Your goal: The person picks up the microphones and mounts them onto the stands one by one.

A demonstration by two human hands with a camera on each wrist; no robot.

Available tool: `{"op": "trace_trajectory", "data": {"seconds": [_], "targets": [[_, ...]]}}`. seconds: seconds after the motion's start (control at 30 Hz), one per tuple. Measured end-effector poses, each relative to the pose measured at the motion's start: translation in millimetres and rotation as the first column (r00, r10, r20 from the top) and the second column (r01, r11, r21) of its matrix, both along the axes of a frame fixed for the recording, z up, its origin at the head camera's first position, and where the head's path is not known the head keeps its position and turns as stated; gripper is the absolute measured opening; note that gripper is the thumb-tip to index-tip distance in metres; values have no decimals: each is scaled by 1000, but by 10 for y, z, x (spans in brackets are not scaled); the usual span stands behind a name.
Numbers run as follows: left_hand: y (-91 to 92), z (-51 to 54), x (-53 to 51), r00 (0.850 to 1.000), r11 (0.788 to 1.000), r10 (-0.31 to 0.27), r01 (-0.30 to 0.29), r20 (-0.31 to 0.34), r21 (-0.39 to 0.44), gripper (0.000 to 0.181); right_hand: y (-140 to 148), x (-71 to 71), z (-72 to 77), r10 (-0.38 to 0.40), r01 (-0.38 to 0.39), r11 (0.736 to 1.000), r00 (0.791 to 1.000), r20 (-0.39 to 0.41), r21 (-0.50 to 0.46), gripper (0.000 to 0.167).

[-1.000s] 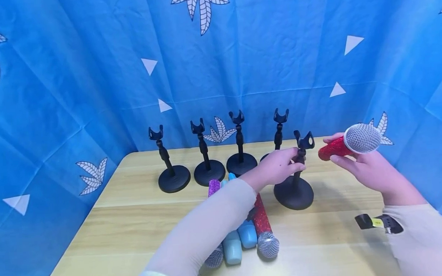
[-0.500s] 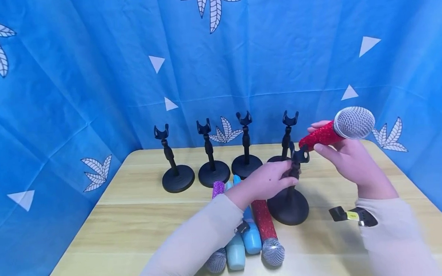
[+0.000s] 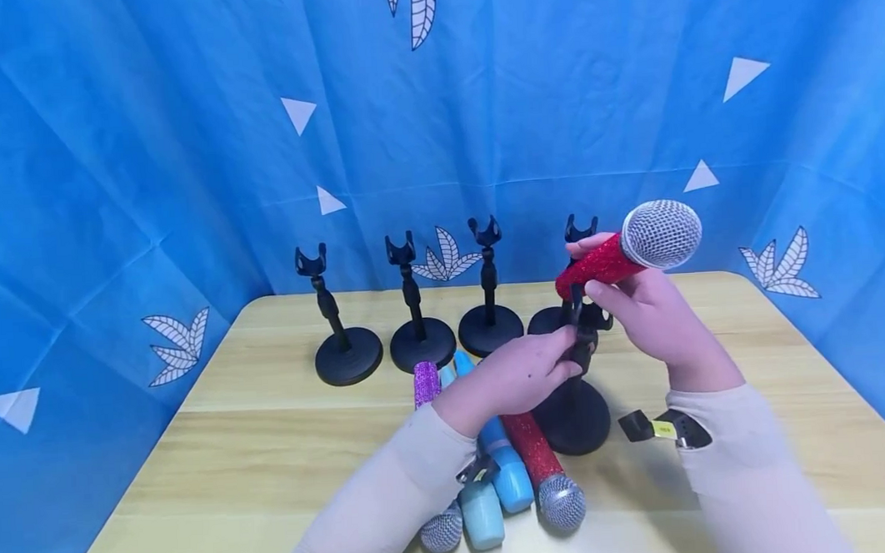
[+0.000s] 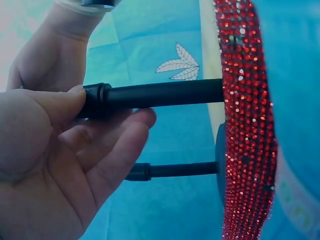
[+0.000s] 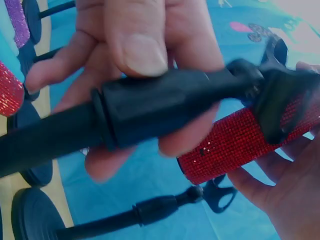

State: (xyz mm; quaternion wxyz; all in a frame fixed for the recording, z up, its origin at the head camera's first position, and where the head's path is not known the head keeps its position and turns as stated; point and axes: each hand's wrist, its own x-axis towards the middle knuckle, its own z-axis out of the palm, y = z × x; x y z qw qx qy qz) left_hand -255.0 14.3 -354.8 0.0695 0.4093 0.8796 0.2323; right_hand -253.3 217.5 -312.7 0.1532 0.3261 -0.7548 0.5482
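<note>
My left hand [image 3: 526, 372] pinches the post of a black microphone stand [image 3: 576, 420] between thumb and fingers, just below its clip; the left wrist view shows the thumb on the collar of the black post [image 4: 165, 93]. In my right hand [image 3: 651, 316] is a microphone with a red glittery handle [image 3: 601, 266] and silver mesh head [image 3: 661, 233], tilted with the head up and to the right. Its handle end is close to the stand's clip [image 5: 280, 95]; whether they touch I cannot tell. Below my left forearm lie purple [image 3: 427, 383], pale teal [image 3: 483, 517], blue [image 3: 511, 477] and red [image 3: 534, 447] microphones.
Several more black stands, including the leftmost stand [image 3: 347, 355], line the back of the wooden table [image 3: 219, 455], their clips holding nothing. One stands partly behind my right hand. A blue patterned curtain [image 3: 390, 129] encloses the back and sides.
My right hand has brought the red microphone leftward to the stand's clip. My left hand has drawn the stand slightly nearer and to the left, and its clip has tipped.
</note>
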Motion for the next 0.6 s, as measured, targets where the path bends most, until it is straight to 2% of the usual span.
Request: {"op": "trace_trajectory", "data": {"seconds": [0.23,0.4,0.6], "targets": [[29,-42,-20,999,1000,13,-14,51,17,29,-46,34,-10,12,-13,1000,997,-74,-18,49],[20,-38,3,999,999,41,-41,21,-4,27,-72,26,-51,-16,19,999,993,-115,29,57],[-1,-14,23,998,998,57,-57,-12,-35,34,-83,-2,-78,4,9,996,991,-134,90,80]]}}
